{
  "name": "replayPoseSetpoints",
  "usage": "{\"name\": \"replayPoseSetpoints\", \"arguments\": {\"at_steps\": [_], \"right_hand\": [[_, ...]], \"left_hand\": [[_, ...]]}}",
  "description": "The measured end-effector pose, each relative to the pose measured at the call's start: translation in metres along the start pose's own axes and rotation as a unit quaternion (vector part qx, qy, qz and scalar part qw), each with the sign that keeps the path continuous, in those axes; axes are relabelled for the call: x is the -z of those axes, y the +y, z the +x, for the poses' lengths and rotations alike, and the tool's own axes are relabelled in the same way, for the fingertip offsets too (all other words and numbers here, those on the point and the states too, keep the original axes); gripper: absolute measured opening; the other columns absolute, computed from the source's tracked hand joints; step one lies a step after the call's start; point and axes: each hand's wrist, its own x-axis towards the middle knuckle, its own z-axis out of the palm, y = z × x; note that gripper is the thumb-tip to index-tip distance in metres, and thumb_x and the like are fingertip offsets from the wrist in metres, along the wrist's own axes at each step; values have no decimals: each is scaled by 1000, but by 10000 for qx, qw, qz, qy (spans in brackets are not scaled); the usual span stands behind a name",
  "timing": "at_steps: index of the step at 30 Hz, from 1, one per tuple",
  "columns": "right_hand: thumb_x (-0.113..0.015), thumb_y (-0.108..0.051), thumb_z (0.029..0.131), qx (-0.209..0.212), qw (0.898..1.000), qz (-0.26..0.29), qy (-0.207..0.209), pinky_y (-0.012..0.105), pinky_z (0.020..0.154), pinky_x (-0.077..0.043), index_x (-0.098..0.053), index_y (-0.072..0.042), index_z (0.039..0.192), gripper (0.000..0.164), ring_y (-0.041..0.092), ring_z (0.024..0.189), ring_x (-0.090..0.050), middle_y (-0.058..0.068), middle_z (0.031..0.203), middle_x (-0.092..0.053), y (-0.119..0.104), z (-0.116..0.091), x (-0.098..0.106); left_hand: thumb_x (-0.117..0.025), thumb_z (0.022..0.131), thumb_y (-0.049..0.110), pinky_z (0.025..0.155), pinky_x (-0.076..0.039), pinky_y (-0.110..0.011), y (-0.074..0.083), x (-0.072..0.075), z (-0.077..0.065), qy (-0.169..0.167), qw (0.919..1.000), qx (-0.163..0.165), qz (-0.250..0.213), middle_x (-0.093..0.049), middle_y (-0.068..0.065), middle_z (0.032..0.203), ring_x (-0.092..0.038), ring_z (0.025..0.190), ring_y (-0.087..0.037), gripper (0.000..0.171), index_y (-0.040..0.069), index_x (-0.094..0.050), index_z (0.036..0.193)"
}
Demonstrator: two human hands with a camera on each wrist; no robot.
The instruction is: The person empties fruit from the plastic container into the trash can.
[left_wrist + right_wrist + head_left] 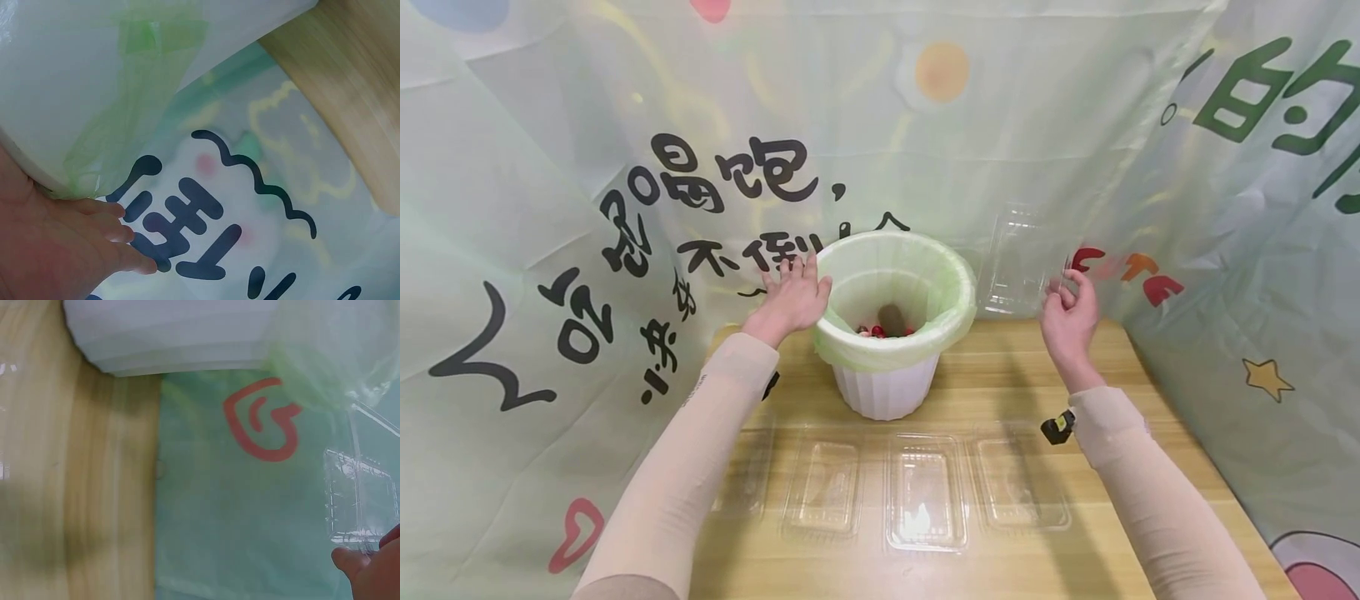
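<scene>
A white ribbed bin (887, 390) with a pale green bag (951, 337) over its rim stands at the back of the table. Inside lie a brown oblong thing (892, 319) and several small red things (877, 332); their kinds are hard to make out. My left hand (792, 298) is at the bin's left rim with fingers extended, seen also at the bin's side in the left wrist view. Right of the bin, my right hand (1070, 323) pinches a clear plastic food container (1018, 265) by its edge, raised off the table; the right wrist view shows the thumb against the container (361, 494).
Several clear plastic containers lie in a row on the wooden table (940, 575), among them one at the middle (925, 492) and one at the right (1018, 483). A printed cloth (865, 100) hangs behind and along both sides.
</scene>
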Motion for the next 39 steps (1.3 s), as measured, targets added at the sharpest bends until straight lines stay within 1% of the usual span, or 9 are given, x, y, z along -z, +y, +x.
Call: {"name": "replayPoseSetpoints", "arguments": {"at_steps": [5,10,13,18,20,25,32,36,39], "right_hand": [[-47,-6,104,-102,9991,-369,-167,18,99,-55,-53,-10,147,44,23,134,-65,18,145,-66,16,-4,5],[-45,-4,102,-201,9964,-768,-283,9,84,-52,-51,-8,151,49,20,132,-65,18,143,-66,33,-9,10],[-46,-6,103,-254,9937,-1031,-365,8,73,-48,-52,-9,151,49,13,118,-68,19,136,-68,42,-12,13],[-50,-11,105,-491,9886,-1263,-658,9,65,-47,-51,-8,152,47,-6,89,-58,24,136,-68,57,-17,18],[-50,-11,106,-632,9864,-1307,-770,9,65,-48,-51,-7,152,47,-10,86,-57,24,140,-67,63,-19,20],[-49,-10,105,-943,9800,-1438,-1003,12,65,-51,-51,-4,151,46,-8,78,-59,27,139,-67,76,-22,26],[-53,-7,102,-1198,9752,-1481,-1130,19,61,-53,-51,0,150,48,-2,66,-60,16,109,-73,93,-21,30],[-54,-4,101,-1219,9724,-1562,-1229,19,56,-52,-48,6,150,51,-1,66,-61,32,119,-71,101,-23,33],[-54,-5,101,-1218,9682,-1735,-1330,19,57,-52,-47,7,151,52,3,72,-63,38,130,-66,106,-26,34]], "left_hand": [[-19,113,46,124,4,-77,0,0,0,30,10000,4,25,-7,-30,174,-2,162,-51,74,0,-4,168],[-17,112,47,124,5,-76,0,0,0,-15,10000,13,34,-6,-30,174,-1,162,-51,74,0,-3,168],[-16,112,47,124,5,-76,0,1,0,-30,10000,23,47,-6,-30,174,-1,162,-51,74,0,-2,168],[-17,112,47,124,5,-77,0,2,0,-13,10000,33,54,-6,-31,173,-1,162,-52,74,0,-2,168],[-17,113,46,124,5,-77,0,1,0,-11,10000,26,47,-7,-31,174,-1,162,-52,74,0,-2,168],[-16,112,46,124,4,-77,0,1,-1,-28,10000,10,44,-7,-31,174,-2,162,-51,74,0,-3,168],[-17,112,47,124,2,-77,0,1,-1,5,10000,9,72,-8,-31,173,-3,162,-52,74,0,-3,168],[-17,112,47,124,3,-77,1,1,0,-6,10000,8,62,-8,-31,173,-2,162,-52,74,0,-3,168],[-16,112,48,125,3,-77,2,1,0,-16,10000,8,72,-8,-31,174,-2,162,-51,74,0,-2,168]]}}
